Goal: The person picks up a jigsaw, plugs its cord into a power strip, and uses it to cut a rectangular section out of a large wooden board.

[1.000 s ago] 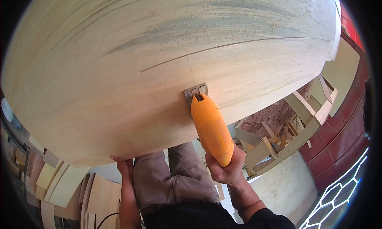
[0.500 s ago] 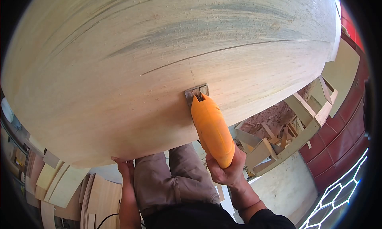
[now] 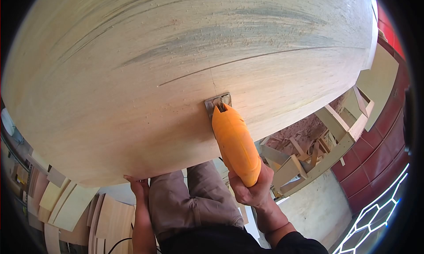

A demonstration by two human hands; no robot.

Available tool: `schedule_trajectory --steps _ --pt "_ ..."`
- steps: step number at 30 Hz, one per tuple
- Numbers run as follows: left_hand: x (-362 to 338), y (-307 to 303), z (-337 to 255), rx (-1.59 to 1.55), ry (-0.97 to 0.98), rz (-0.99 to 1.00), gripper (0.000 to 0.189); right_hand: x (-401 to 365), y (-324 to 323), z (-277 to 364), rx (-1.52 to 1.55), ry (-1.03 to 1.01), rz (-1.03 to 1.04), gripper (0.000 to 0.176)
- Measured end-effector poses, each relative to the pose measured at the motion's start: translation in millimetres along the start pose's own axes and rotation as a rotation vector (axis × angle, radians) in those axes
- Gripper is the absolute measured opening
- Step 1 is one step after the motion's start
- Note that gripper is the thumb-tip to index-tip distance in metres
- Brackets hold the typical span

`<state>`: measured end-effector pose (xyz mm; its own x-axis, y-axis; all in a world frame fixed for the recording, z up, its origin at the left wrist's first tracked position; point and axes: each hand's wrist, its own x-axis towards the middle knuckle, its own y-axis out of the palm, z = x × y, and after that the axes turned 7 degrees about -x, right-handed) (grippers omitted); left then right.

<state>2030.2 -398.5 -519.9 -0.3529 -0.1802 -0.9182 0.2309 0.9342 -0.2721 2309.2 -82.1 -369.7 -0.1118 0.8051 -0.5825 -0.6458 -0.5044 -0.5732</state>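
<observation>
A large plywood sheet (image 3: 110, 135) with dark grain streaks fills the upper view, its near edge against my thighs. My right hand (image 3: 252, 185) is closed around the rear handle of an orange jigsaw (image 3: 237, 141). The jigsaw's metal base plate (image 3: 212, 105) rests on the sheet, at the lower end of a thin line that runs up to a long dark slit (image 3: 247, 55). The blade itself is hidden. At the sheet's near edge, left of my legs, my left hand (image 3: 140, 186) grips the plywood, its fingers partly hidden.
Fine sawdust lies scattered over the sheet. To the right, an open wooden box (image 3: 327, 152) holds offcuts and shavings, near red padded panels (image 3: 371, 159). Several cut boards (image 3: 115, 218) stand at lower left, with a black cable (image 3: 118, 243) beside them. Hexagonal light tubes (image 3: 375, 207) show at lower right.
Almost nothing differs. The slit and grain marks sit slightly lower in view, while the jigsaw and both hands keep nearly the same place.
</observation>
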Motion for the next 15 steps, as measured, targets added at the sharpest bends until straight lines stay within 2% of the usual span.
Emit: schedule_trajectory --steps 15 --pt "10.3 -11.5 3.2 -0.006 -0.011 0.0 0.079 7.7 -2.7 9.2 0.0 0.022 0.013 0.028"
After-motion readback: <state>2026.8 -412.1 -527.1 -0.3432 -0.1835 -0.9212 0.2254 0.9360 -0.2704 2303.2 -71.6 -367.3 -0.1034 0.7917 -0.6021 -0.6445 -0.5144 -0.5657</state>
